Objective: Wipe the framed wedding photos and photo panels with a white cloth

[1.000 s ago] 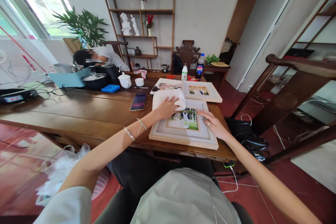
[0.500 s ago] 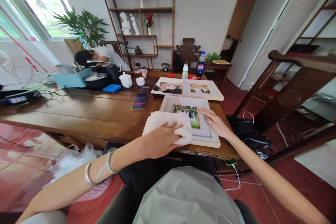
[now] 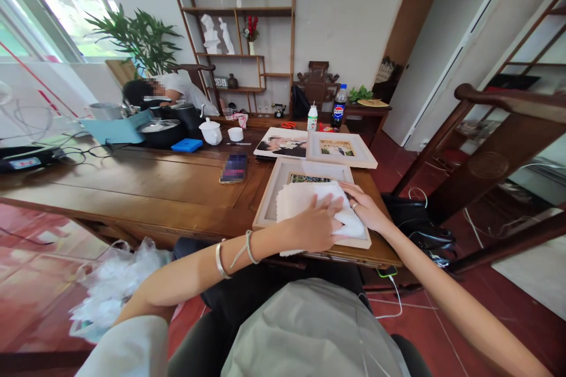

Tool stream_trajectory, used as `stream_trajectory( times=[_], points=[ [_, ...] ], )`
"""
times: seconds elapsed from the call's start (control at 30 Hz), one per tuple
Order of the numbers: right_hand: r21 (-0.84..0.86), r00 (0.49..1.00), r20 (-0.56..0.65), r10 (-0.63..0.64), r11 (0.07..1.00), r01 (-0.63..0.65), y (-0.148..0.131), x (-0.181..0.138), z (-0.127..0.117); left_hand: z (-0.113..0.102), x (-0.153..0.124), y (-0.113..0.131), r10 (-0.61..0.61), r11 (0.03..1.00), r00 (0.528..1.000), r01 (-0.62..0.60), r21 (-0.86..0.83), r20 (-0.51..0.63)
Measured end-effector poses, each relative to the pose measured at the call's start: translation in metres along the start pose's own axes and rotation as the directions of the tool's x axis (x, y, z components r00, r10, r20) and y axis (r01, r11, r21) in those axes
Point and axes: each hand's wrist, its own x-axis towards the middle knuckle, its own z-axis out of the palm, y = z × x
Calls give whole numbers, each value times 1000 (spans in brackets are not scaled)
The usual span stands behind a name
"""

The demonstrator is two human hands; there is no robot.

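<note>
A white cloth (image 3: pixel 296 206) is spread over the lower part of a light wooden picture frame (image 3: pixel 269 203) at the table's front edge. My left hand (image 3: pixel 319 225) presses down on this cloth, its fingers apart and slightly bent, with a fold bunched near the thumb. The cloth covers most of the photo; only its top strip shows. My right hand (image 3: pixel 365 207) rests with stretched fingers on the frame's right side, its fingertips near the cloth's edge. Behind lie a second framed picture (image 3: pixel 339 150) and a print (image 3: pixel 283 142) of people in dark and white clothes.
A phone (image 3: pixel 233 168) lies left of the frame. Farther back are a white teapot (image 3: pixel 210 131), a white cup (image 3: pixel 235 134), a blue box (image 3: pixel 187 145), a small white bottle (image 3: pixel 312 119) and a cola bottle (image 3: pixel 339 107). A person (image 3: pixel 177 89) leans at the far left side.
My left hand has slid right with the cloth, from the frame's left edge across the photo. My right hand has stayed on the frame's right side.
</note>
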Motion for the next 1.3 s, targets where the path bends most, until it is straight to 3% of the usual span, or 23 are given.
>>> stream_trajectory(
  times=[0.3, 0.57, 0.67, 0.77, 0.9, 1.1, 1.2, 1.3],
  points=[
    [-8, 1000, 4, -3, 1000, 3, 5, 0, 0, -5, -22, -12, -16, 996, 998, 11, 86, 55],
    [-11, 1000, 20, 19, 1000, -19, 6, 1, 0, -3, -68, -49, -125, 988, 989, 116, 104, 85],
    [-8, 1000, 20, 18, 1000, -18, 5, 1, 0, 3, -78, -64, -134, 983, 990, 127, 136, 45],
    [-7, 999, 34, 13, 1000, -13, 5, 1, -1, 12, -70, -77, -175, 969, 983, 181, 170, -48],
    [-11, 999, 48, 4, 1000, -3, 6, 0, -2, 18, -35, -100, -254, 937, 957, 280, 210, -142],
    [-13, 999, 47, -6, 1000, 6, 6, -1, -2, 15, 11, -139, -293, 910, 940, 330, 252, -174],
    [-5, 999, 45, 4, 1000, -4, 5, -1, -2, 13, 8, -130, -254, 926, 963, 268, 267, -85],
    [-4, 999, 42, 10, 1000, -10, 5, -1, -2, 5, -13, -93, -205, 950, 978, 192, 245, 31]
  ],
)
